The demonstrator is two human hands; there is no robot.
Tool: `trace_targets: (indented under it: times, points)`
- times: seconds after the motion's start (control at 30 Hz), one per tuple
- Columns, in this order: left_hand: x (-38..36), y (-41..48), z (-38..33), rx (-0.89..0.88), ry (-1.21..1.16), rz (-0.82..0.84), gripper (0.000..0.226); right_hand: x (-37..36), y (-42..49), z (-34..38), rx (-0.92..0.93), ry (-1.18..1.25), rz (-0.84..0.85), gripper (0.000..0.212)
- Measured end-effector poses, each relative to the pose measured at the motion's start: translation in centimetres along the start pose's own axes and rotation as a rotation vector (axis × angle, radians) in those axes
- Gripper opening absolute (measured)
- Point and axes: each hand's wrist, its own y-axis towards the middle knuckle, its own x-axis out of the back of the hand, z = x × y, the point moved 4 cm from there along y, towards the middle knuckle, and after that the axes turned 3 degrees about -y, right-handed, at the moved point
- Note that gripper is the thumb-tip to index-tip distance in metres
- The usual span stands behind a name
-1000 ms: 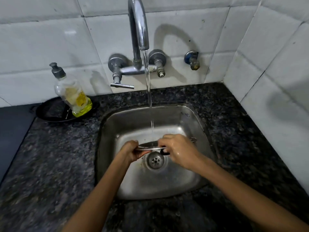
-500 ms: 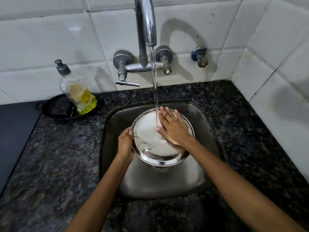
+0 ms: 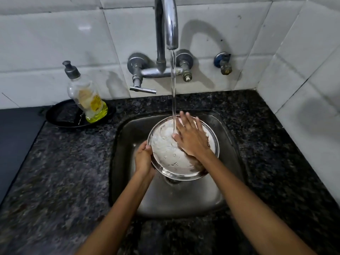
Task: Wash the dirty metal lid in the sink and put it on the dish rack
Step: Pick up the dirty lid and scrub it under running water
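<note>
Head view: the metal lid is over the middle of the sink, tilted with its broad face up toward the camera, above the drain.
Change in the lid: a second ago it was edge-on, seen only as a thin line between the two hands; now its full round face shows, wet and streaked with whitish film.
Left hand: clamped on the lid's left rim, thumb over the edge, carrying its weight.
Right hand: flat and spread on the right half of the face, fingers apart, gripping nothing; half a second ago it lay much the same, so it seems to be rubbing in place.
Water: the stream from the tap falls onto the upper part of the face, just beside the right hand's fingers.
Meaning for the task: by my reading the wash has gone from handling the lid to scrubbing its face under running water; the film suggests rinsing is not done.
Surface: dark stone; at its back left edge a soap bottle leans in a black pan, well apart from the sink.
Dish rack: not in view.
</note>
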Motion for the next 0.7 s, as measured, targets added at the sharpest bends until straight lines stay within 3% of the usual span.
trace_targets:
  times: [0.1, 0.2, 0.3, 0.37, 0.53, 0.63, 0.7]
  points:
    - [1.1, 0.6, -0.1, -0.024, -0.013, -0.081, 0.03, -0.5, -3.1, -0.4, -0.116, -0.013, -0.007, 0.075]
    - [0.6, 0.3, 0.3, -0.015, -0.059, -0.11, 0.035, -1.5, -5.3, 4.0, 0.081, 0.103, 0.194, 0.059]
    - [-0.5, -0.8, 1.2, 0.025, -0.083, -0.054, 0.035, -0.9, -3.6, 5.5, 0.199, 0.17, 0.136, 0.054]
    - [-0.4, -0.9, 1.1, 0.037, -0.056, -0.033, 0.031, -0.8, -1.5, 3.4, 0.14, 0.097, 0.07, 0.058]
    - [0.8, -0.1, -0.2, -0.027, -0.038, -0.112, 0.031, -1.3, -2.9, -0.7, -0.206, 0.044, -0.049, 0.073]
    - [-0.3, -0.7, 0.0, -0.032, -0.075, -0.117, 0.031, -2.2, -4.8, 3.4, -0.042, 0.15, 0.096, 0.06]
    - [-1.1, -1.3, 0.3, -0.023, -0.049, -0.063, 0.031, -1.6, -4.0, 4.9, 0.088, 0.211, 0.08, 0.056]
